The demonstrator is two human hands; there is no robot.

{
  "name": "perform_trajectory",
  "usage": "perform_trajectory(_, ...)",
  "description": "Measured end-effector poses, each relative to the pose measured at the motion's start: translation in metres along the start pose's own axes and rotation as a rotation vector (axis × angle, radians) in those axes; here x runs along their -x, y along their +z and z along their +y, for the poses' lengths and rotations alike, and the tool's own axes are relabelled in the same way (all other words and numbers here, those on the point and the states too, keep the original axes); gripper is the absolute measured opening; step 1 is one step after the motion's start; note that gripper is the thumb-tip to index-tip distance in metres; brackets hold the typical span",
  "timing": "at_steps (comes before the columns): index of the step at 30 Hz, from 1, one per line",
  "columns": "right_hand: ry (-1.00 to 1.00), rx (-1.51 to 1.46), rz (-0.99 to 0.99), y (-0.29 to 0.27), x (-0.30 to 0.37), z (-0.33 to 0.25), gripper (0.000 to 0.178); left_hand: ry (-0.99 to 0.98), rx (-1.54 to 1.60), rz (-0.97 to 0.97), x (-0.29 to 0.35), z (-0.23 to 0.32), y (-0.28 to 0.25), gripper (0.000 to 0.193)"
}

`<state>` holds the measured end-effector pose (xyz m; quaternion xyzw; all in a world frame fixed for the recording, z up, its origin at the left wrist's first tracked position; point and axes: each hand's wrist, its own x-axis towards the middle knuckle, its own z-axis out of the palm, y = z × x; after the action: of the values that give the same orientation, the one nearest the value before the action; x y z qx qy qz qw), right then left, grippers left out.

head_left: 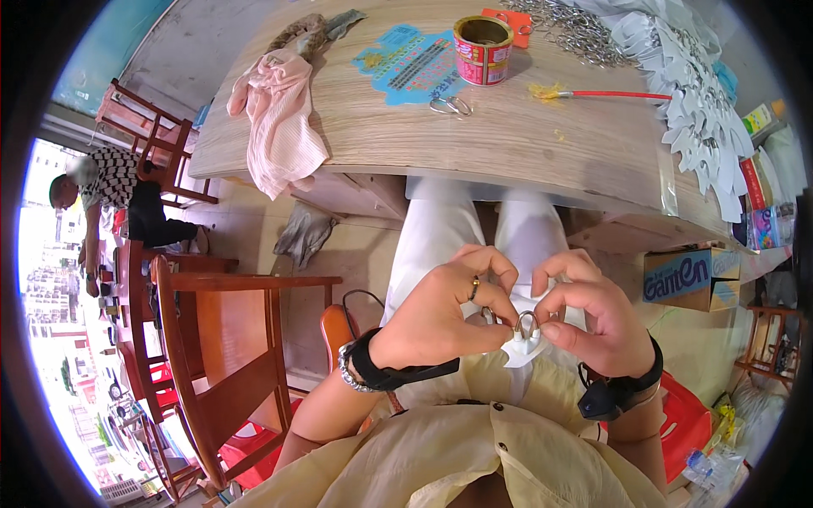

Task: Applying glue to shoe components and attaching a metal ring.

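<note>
Over my lap, my left hand (449, 309) and my right hand (597, 313) meet at a small white piece with a curved metal ring (526, 325) standing up from it. The thumb and forefinger of each hand are closed on it, one hand on either side. A second bit of bent metal (488, 315) shows beside the left fingertips. On the table ahead lie two loose metal rings (451, 106), near a round tin (483, 51) with a pink label. A red-handled brush (618, 94) with yellowish bristles rests to their right.
Beyond my knees is the wooden table (542, 140). White cut pieces (707, 127) hang over its right side, beside a heap of metal rings (580, 34). A pink cloth (278, 110) drapes over its front edge. Left stands a wooden chair (229, 339); a person (127, 186) sits farther off.
</note>
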<state>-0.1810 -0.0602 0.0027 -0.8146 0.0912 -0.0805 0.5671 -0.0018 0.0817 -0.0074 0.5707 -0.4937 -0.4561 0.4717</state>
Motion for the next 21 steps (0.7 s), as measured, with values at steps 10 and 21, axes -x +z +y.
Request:
perform_trajectory(10,0.017,-0.022,-0.116,-0.014,0.001,-0.002,0.01,0.044,-0.077,-0.041,-0.004,0.004,0.001,0.011)
perform_trajectory(21,-0.027,-0.049,-0.163,-0.019,-0.006,-0.002,0.008,0.017,0.054,-0.13,0.0,0.002,-0.002,0.011)
